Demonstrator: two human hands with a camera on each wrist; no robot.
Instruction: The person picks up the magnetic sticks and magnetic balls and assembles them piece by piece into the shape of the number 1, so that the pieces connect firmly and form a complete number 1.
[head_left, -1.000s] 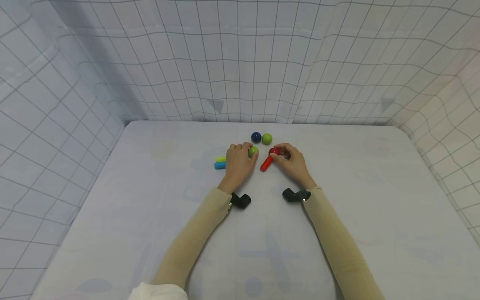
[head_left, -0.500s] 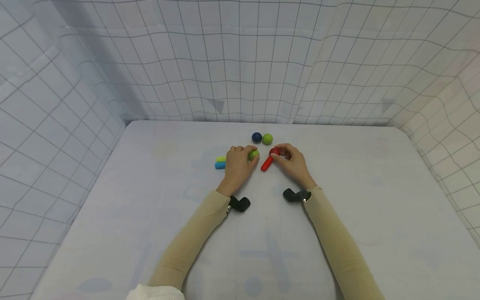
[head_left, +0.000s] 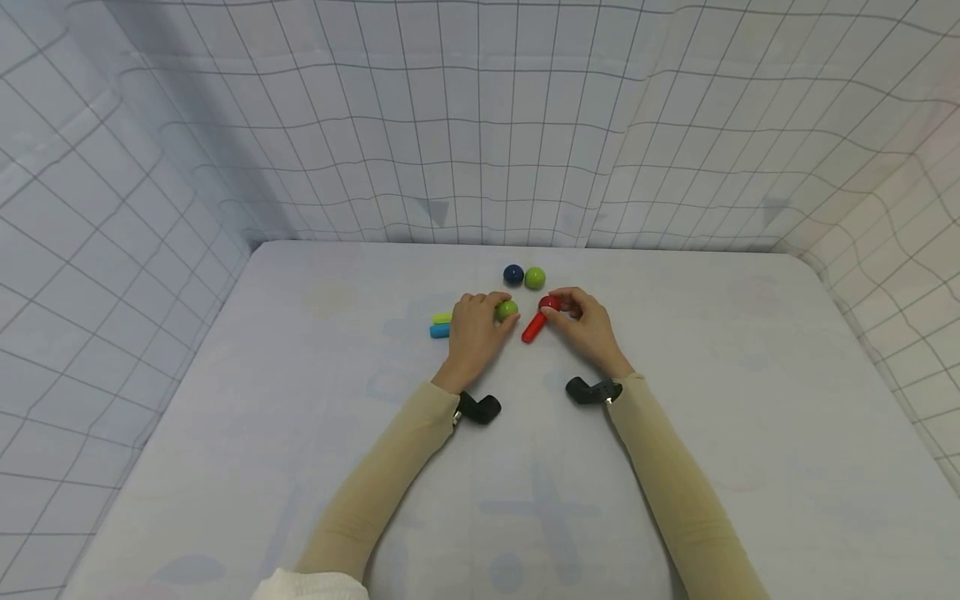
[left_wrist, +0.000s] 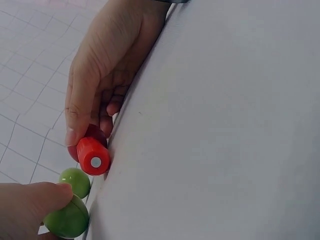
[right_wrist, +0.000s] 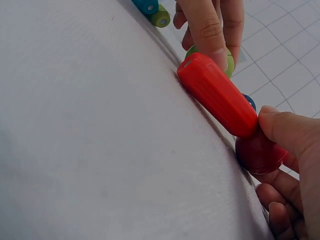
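Observation:
The left hand (head_left: 475, 340) holds a green ball (head_left: 507, 310) between thumb and fingers; in the left wrist view its thumb lies on that ball (left_wrist: 67, 220). The right hand (head_left: 590, 330) pinches a dark red ball (head_left: 548, 303), which touches the end of a bright red stick (head_left: 533, 327). In the right wrist view the red stick (right_wrist: 218, 95) slants away from the red ball (right_wrist: 259, 153), with the right thumb at their junction. Beside and partly behind the left hand lie a yellow-green stick (head_left: 442, 318) and a blue stick (head_left: 440, 331).
A dark blue ball (head_left: 513, 275) and a second green ball (head_left: 535, 277) sit side by side behind the hands. The white tabletop (head_left: 720, 350) ends at a hanging grid-patterned cloth (head_left: 540, 142), which also covers both sides.
The left hand and its green ball have shifted slightly toward the front edge of the table. The right hand stays at the red ball and stick.

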